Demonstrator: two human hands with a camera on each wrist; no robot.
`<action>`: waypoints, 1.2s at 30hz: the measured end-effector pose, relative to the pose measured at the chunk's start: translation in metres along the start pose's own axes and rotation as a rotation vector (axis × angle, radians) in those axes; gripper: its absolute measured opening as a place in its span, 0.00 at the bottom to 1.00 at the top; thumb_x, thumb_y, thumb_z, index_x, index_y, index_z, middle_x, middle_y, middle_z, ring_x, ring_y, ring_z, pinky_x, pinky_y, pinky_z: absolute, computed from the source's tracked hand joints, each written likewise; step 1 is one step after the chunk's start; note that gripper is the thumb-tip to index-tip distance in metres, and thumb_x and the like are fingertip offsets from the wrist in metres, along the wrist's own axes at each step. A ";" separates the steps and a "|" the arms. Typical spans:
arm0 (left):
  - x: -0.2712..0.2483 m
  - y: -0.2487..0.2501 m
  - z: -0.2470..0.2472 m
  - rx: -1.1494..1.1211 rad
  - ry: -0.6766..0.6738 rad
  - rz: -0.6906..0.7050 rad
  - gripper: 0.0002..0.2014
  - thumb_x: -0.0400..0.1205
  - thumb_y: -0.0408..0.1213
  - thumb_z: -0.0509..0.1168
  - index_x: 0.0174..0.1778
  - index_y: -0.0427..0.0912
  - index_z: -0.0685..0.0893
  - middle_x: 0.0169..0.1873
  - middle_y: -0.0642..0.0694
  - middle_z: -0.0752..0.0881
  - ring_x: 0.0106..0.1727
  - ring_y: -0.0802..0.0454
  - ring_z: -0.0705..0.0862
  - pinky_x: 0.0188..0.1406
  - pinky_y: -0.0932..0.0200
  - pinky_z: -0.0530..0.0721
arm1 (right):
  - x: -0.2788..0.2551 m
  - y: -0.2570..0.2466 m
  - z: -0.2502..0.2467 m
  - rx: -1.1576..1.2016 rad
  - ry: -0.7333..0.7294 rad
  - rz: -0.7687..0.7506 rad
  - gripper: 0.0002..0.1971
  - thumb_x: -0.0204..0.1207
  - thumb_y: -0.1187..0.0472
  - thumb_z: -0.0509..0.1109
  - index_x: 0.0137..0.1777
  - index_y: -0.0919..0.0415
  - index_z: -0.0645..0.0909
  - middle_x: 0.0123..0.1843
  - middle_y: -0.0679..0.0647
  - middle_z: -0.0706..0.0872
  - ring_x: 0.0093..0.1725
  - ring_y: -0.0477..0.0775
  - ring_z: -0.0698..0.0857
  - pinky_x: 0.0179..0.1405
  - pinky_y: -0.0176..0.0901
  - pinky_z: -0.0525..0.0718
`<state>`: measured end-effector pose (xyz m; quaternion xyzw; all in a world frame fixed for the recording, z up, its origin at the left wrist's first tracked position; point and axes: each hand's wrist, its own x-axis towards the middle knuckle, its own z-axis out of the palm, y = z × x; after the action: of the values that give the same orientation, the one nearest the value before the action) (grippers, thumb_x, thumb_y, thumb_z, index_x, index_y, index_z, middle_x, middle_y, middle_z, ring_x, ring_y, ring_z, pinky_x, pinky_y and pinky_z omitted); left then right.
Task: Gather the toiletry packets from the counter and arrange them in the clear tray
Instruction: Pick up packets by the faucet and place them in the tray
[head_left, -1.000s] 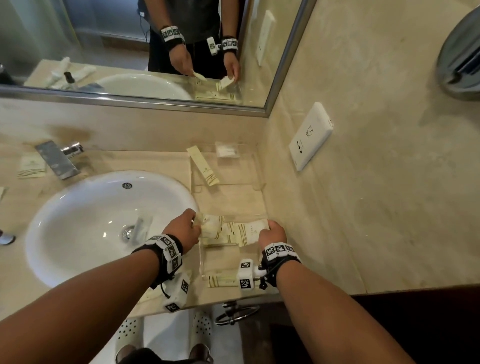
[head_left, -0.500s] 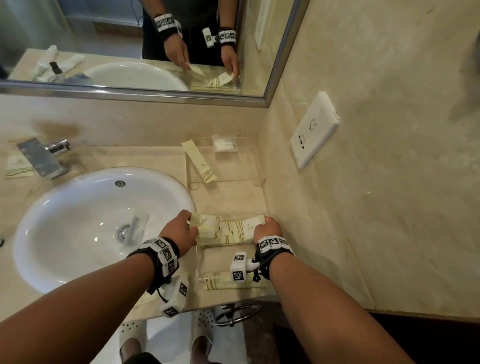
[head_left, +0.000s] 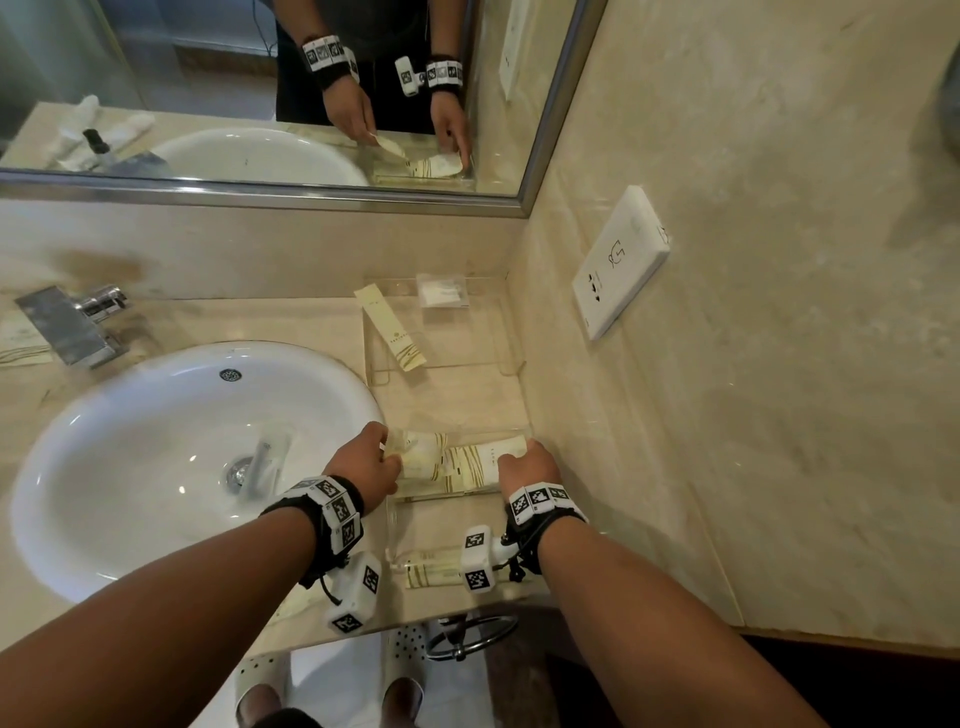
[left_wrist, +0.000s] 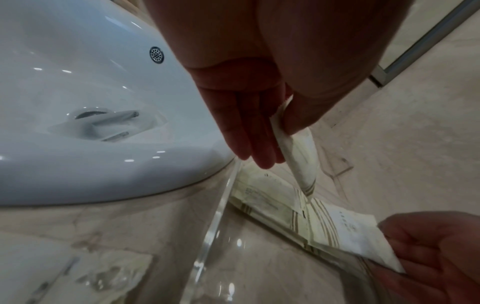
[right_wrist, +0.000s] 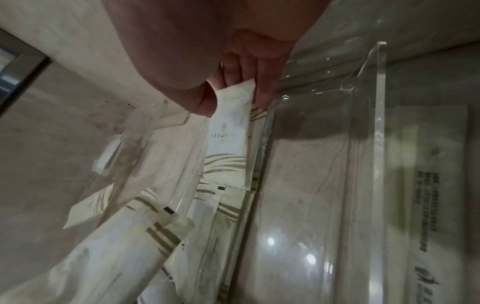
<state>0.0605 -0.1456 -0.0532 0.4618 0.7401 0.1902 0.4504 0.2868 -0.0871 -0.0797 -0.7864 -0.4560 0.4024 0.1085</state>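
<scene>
Centre frame: left hand (head_left: 370, 466) pinches a cream striped paper packet (left_wrist: 298, 156); right hand (head_left: 524, 467) pinches another (right_wrist: 230, 133) over the clear acrylic tray (left_wrist: 215, 222). Risk: overlapping packets snag, spilling onto the bench.

Clear glossy plastic tray (head_left: 511, 364), matt paper packets (head_left: 470, 465), glossy white ceramic sink (head_left: 130, 467), polished stone counter (head_left: 280, 322).

A white oval ceramic basin (head_left: 171, 457) sits under a chrome tap (head_left: 72, 325); a white wall socket plate (head_left: 621, 260) hangs beside the steel-framed mirror (head_left: 260, 104).
</scene>
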 end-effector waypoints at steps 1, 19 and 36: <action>0.000 0.001 0.001 0.000 -0.004 -0.001 0.10 0.82 0.39 0.60 0.58 0.48 0.73 0.38 0.47 0.90 0.35 0.53 0.90 0.39 0.54 0.87 | 0.000 0.000 0.000 -0.006 0.000 0.004 0.29 0.75 0.59 0.61 0.79 0.56 0.73 0.67 0.55 0.86 0.57 0.58 0.87 0.51 0.45 0.84; -0.012 0.021 0.007 -0.314 -0.058 0.003 0.11 0.84 0.31 0.62 0.60 0.42 0.71 0.47 0.37 0.84 0.38 0.42 0.91 0.30 0.52 0.86 | -0.047 -0.025 0.009 0.136 -0.220 -0.307 0.07 0.74 0.61 0.74 0.45 0.45 0.83 0.47 0.41 0.87 0.49 0.44 0.85 0.50 0.37 0.79; -0.012 -0.008 -0.007 0.623 -0.104 0.269 0.23 0.82 0.43 0.61 0.76 0.53 0.73 0.81 0.50 0.64 0.77 0.45 0.67 0.74 0.50 0.73 | -0.033 -0.024 0.021 -0.047 -0.195 -0.218 0.12 0.74 0.65 0.70 0.56 0.53 0.85 0.52 0.51 0.88 0.42 0.47 0.84 0.33 0.34 0.76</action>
<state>0.0522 -0.1595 -0.0492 0.6797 0.6711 -0.0110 0.2958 0.2479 -0.1041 -0.0629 -0.6916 -0.5566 0.4518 0.0882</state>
